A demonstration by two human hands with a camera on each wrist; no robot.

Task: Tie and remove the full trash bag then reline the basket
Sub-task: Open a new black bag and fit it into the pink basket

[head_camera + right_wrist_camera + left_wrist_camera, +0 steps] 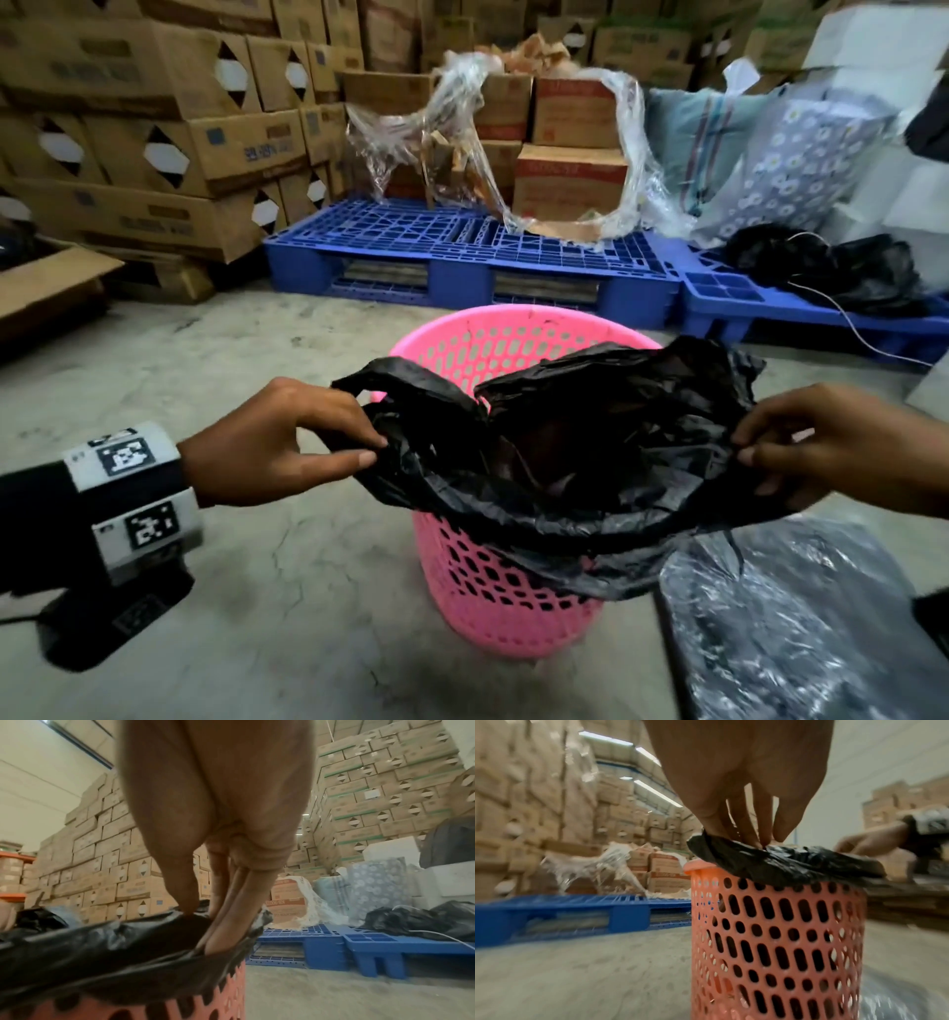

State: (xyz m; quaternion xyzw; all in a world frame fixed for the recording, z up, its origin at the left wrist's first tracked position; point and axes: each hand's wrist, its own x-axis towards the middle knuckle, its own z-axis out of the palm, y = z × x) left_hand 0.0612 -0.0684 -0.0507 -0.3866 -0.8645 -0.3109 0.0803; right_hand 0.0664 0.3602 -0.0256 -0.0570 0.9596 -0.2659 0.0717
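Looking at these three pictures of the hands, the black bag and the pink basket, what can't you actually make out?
- What the black plastic trash bag holds: folds hide it in the head view.
- Bottom of the pink perforated plastic basket: cut off by the lower edge, left wrist view.
- Right hand fingertips: buried in bag plastic, right wrist view.
- Left hand palm: turned away.

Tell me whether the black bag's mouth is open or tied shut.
Open: the left hand and right hand pinch opposite edges of the black bag, spreading it.
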